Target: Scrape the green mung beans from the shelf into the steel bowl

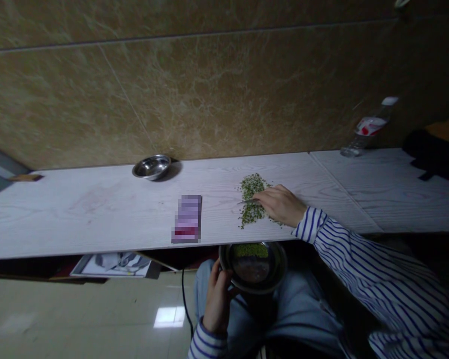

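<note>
Small green beans (251,212), like mung beans, lie spread over the pale wood-grain table (217,189). My right hand (282,203) is over their right side, its fingers closed on a thin greyish utensil (249,201) whose kind I cannot make out. Just below the table's front edge, my left hand (217,294) grips the left rim of a metal bowl (260,288) above my lap. More green beans (250,250) are gathered at the bowl's far side, and part of its bottom shows bare.
A small steel bowl (152,168) stands near the wall, left of a purple, blurred-out flat object (188,217). Farther right are a plastic bottle (368,127) and a dark bag-like item (434,154). An open drawer (114,264) juts out below the table at left.
</note>
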`<state>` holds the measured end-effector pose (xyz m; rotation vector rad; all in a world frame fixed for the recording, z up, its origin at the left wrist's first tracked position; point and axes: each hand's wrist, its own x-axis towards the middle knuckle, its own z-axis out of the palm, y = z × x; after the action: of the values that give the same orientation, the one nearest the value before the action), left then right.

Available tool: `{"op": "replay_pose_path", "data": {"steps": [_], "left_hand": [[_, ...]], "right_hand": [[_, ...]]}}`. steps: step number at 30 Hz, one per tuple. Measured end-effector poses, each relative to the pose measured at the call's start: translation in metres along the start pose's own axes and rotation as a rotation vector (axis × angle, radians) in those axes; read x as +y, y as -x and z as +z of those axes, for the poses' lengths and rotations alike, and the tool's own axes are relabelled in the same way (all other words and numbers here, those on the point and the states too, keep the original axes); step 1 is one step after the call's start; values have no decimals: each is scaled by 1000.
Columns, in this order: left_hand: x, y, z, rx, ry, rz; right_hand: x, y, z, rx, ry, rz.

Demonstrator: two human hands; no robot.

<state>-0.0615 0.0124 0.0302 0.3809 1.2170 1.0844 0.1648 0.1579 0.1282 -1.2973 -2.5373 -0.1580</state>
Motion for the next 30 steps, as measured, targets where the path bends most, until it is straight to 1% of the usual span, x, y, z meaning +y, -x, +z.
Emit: {"op": "replay_pose_path", "data": {"steps": [3,7,11,19,27,30], "left_hand": [[0,1,0,0,11,-3],[2,-1,-1,2,15,-2],[4,-4,-2,16,28,-3],[4,-3,-2,22,50,3],[4,-2,-2,27,43,15],[4,-2,-1,19,49,13]], "right_hand": [[-8,10,-1,38,32,106],[-18,16,3,11,47,154],[-25,12,8,-28,60,156],[-41,7,9,-141,97,142],[-50,5,11,-126,78,101],[-52,9,8,-81,72,134]]}}
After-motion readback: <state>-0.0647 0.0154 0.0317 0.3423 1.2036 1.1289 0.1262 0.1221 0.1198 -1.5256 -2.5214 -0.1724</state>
